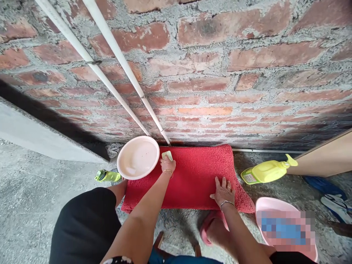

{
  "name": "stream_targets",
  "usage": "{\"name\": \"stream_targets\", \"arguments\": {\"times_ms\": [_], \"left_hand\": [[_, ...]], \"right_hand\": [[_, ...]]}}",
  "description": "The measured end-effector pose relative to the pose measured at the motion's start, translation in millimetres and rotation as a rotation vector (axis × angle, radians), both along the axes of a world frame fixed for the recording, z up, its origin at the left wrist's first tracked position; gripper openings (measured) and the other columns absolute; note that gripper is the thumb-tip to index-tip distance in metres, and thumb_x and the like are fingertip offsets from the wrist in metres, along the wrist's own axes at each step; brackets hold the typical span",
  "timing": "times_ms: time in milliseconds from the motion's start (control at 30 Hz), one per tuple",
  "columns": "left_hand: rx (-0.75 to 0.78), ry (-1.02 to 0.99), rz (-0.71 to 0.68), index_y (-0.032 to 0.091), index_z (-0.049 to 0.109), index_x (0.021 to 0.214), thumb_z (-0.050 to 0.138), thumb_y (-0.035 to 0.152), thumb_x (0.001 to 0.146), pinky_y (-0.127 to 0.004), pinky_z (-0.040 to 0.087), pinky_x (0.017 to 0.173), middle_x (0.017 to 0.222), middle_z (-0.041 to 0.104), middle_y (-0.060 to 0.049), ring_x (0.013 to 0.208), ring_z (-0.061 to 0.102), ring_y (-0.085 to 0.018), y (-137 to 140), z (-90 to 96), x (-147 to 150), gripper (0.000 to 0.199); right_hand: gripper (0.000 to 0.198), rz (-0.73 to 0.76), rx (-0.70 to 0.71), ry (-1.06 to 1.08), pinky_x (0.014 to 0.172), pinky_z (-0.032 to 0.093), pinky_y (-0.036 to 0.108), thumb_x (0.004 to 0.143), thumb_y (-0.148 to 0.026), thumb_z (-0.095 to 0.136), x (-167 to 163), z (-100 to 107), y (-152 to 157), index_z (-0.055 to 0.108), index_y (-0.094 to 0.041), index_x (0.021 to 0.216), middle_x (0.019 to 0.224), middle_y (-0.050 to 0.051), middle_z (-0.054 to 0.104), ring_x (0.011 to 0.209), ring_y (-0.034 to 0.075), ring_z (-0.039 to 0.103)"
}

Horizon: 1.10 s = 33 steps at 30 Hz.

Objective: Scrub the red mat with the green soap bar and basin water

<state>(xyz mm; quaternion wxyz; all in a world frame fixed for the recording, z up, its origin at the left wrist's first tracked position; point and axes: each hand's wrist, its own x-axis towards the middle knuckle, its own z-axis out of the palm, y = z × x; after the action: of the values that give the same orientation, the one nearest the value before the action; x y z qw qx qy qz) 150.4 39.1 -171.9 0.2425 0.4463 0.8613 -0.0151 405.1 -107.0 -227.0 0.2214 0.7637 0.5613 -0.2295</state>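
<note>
A red mat [192, 179] with a fuzzy upper edge lies stretched out in front of me. My left hand [168, 165] is at its upper left part, with the fingers closed on a small pale yellow flat block [167, 155]; a dark spot shows on the block, and its underside is hidden. Just left of that hand stands a pale pink basin [138, 157] with what looks like water in it. My right hand [224, 191] rests on the mat's right part, its fingers spread and nothing held.
A yellow pump bottle [265, 171] is right of the mat, above a pink basin [271, 205] with blurred-out contents. A green bottle [107, 176] sits at left. White pipes [121, 55] run down the brick wall [200, 84]. Panels stand at both sides.
</note>
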Motion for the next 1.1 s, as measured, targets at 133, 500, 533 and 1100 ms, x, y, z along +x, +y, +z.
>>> {"name": "stream_targets", "arguments": {"times_ms": [133,500,533,1100], "left_hand": [[-0.043,-0.026,-0.162,0.016,0.043,0.165,0.056,0.036,0.102,-0.041,0.050,0.116,0.157,0.051,-0.025,0.141,0.061,-0.035,-19.8,-11.5,57.7,0.068],[0.004,-0.148,-0.249,0.023,0.053,0.158,0.062,0.041,0.100,-0.038,0.050,0.117,0.150,0.056,-0.018,0.133,0.066,-0.031,13.2,5.2,65.7,0.061],[0.006,-0.107,-0.185,0.023,0.053,0.157,0.062,0.039,0.099,-0.039,0.051,0.116,0.150,0.056,-0.018,0.134,0.065,-0.032,23.9,7.0,55.7,0.061],[-0.045,-0.240,-0.248,0.017,0.052,0.157,0.067,0.031,0.096,-0.039,0.055,0.109,0.158,0.048,-0.024,0.145,0.055,-0.035,40.6,4.8,217.7,0.065]], "right_hand": [[0.098,0.001,-0.012,0.006,0.126,0.034,0.057,0.094,-0.044,0.079,-0.9,7.5,1.4,0.031,-0.030,0.179,0.186,0.019,0.021,0.169,0.040,0.027],[0.101,-0.008,-0.025,0.030,0.126,0.034,0.057,0.094,-0.044,0.080,-3.3,14.3,2.9,0.029,-0.030,0.179,0.186,0.020,0.020,0.170,0.041,0.026],[0.102,-0.008,-0.026,0.035,0.125,0.034,0.058,0.093,-0.044,0.082,-3.4,14.3,3.2,0.030,-0.030,0.179,0.186,0.020,0.020,0.170,0.041,0.025],[0.107,-0.036,-0.022,0.089,0.126,0.034,0.057,0.090,-0.043,0.087,-2.2,3.8,2.8,0.030,-0.030,0.179,0.187,0.020,0.016,0.171,0.042,0.023]]}}
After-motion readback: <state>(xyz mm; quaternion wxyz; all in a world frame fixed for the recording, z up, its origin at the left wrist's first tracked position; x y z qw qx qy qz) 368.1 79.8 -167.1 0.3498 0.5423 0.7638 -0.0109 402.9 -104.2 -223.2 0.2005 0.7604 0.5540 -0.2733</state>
